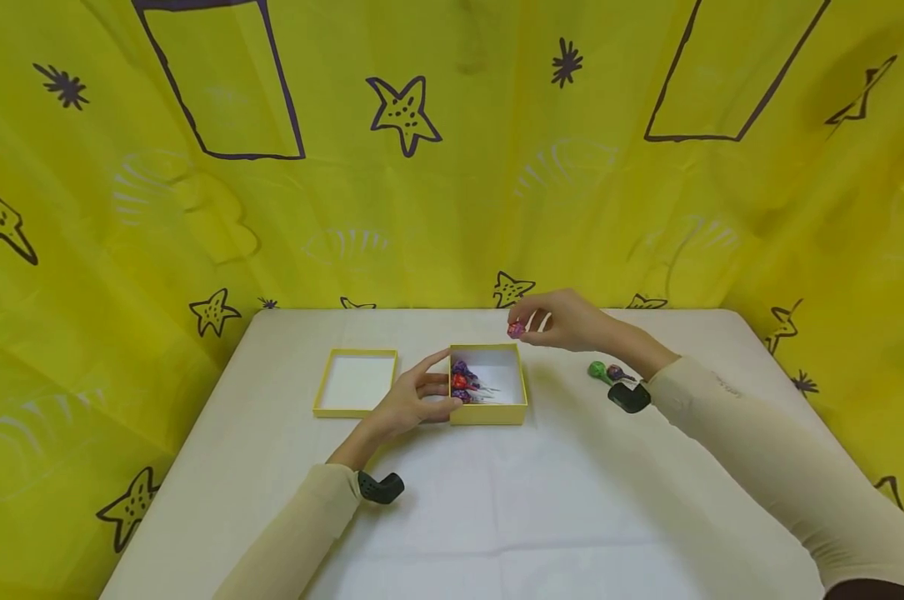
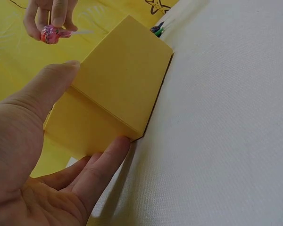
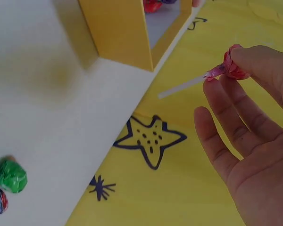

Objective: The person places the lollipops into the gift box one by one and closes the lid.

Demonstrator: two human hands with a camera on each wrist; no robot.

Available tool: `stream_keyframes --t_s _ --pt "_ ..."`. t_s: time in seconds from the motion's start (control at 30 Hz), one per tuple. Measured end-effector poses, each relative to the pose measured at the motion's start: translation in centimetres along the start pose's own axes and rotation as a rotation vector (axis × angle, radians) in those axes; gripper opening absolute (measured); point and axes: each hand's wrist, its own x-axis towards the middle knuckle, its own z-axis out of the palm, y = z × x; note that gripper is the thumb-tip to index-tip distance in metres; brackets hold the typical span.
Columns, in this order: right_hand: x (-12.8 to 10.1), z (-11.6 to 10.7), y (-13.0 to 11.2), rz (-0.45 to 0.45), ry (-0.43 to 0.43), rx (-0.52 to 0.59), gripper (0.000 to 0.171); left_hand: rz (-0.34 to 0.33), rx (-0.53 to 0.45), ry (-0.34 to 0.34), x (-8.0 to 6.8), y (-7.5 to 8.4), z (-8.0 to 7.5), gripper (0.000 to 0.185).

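Note:
My right hand [image 1: 564,322] pinches a pink-and-red wrapped lollipop [image 3: 235,63] by its head, raised above the back right of an open yellow box [image 1: 489,414]. The lollipop's white stick [image 3: 181,87] points toward the box in the right wrist view. My left hand [image 1: 410,402] grips the box at its left end, thumb [image 2: 61,77] at the upper edge and fingers [image 2: 104,165] lower on the side. Inside the box, several purple and red wrapped lollipops [image 1: 461,382] lie along the left wall, sticks pointing right.
Left of the box lies its shallow yellow lid [image 1: 357,383], white inside facing up. On the white-covered table [image 1: 496,517], a green lollipop [image 1: 598,372] and a dark one [image 1: 615,372] lie to the right, near my right forearm. A yellow patterned curtain [image 1: 466,217] hangs around the back and sides.

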Motion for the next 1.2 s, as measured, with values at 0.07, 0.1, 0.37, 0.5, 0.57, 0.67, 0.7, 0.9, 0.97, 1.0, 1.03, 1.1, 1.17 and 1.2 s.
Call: stream_keyframes --t_s 0.07,0.1,0.37,0.5,0.57,0.67,0.7,0.9,0.97,1.0,1.03,1.1,1.17,1.2 --pt "0.4 0.4 -0.3 0.006 -0.016 0.017 0.022 -0.006 0.003 0.001 0.0 0.0 0.0 0.089" --pt "0.7 0.7 -0.4 0.008 -0.024 0.027 0.022 -0.008 0.003 0.002 0.0 0.0 0.0 0.089" --pt "2.0 2.7 -0.9 -0.023 -0.067 0.082 0.019 -0.010 -0.002 -0.001 0.1 0.0 0.0 0.089" --pt "2.4 3.7 -1.1 -0.014 -0.101 0.093 0.019 -0.007 -0.001 -0.001 0.1 -0.1 0.0 0.089" --pt "2.6 4.3 -1.0 -0.010 -0.121 0.098 0.019 -0.005 0.000 -0.002 0.1 -0.1 -0.1 0.088" --pt "2.6 5.0 -1.0 -0.009 -0.149 0.108 0.020 0.000 -0.007 -0.006 0.1 -0.1 -0.1 0.088" --pt "2.6 5.2 -1.0 -0.010 -0.158 0.107 0.020 0.002 -0.008 -0.009 0.0 -0.2 -0.1 0.088" --pt "2.7 6.4 -0.7 -0.024 -0.206 0.072 0.018 0.014 -0.012 -0.016 0.1 -0.2 -0.1 0.088" --pt "2.8 6.8 -0.6 -0.026 -0.223 0.063 0.018 0.018 -0.016 -0.018 0.1 -0.3 -0.1 0.088" --pt "2.8 6.9 -0.6 -0.027 -0.230 0.059 0.018 0.021 -0.017 -0.019 0.2 -0.3 -0.1 0.089" --pt "2.8 7.0 -0.6 -0.029 -0.238 0.058 0.019 0.025 -0.019 -0.020 0.2 -0.3 -0.1 0.089" --pt "2.9 7.2 -0.5 -0.026 -0.255 0.056 0.019 0.032 -0.021 -0.022 0.1 -0.3 -0.1 0.088" --pt "2.9 7.4 -0.5 -0.021 -0.272 0.056 0.018 0.036 -0.025 -0.025 0.1 -0.3 -0.2 0.088" --pt "3.0 7.5 -0.5 -0.017 -0.280 0.055 0.018 0.037 -0.025 -0.025 0.1 -0.3 -0.2 0.088"
